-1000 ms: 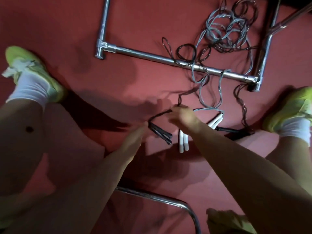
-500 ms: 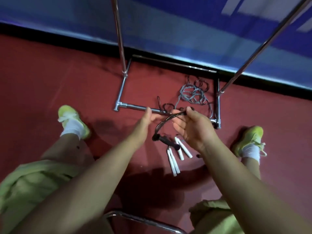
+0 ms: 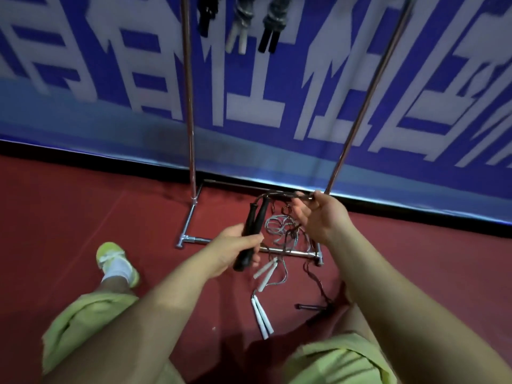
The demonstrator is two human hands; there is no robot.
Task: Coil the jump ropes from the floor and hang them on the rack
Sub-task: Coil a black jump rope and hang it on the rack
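A dark red sports floor [image 3: 83, 217] fills the lower frame, below a blue wall banner with white lettering [image 3: 110, 79]. At centre stands a chrome tube rack [image 3: 190, 120], coiled ropes [image 3: 241, 20] already hung at the top edge. The black-handled jump rope [image 3: 250, 231] is gripped by both handles in the left hand [image 3: 235, 250]; its cord is pinched by the right hand [image 3: 318, 217]. The cord is judged light, limp and tangle-prone, best controlled at the handles. Grey and dark ropes [image 3: 279, 231] lie tangled across the rack's base.

At frame centre, the left hand [image 3: 231, 249] gripped two black handles [image 3: 250, 234]; the right hand [image 3: 318, 217] pinched their rope [image 3: 279, 194] above the rack [image 3: 191, 134].
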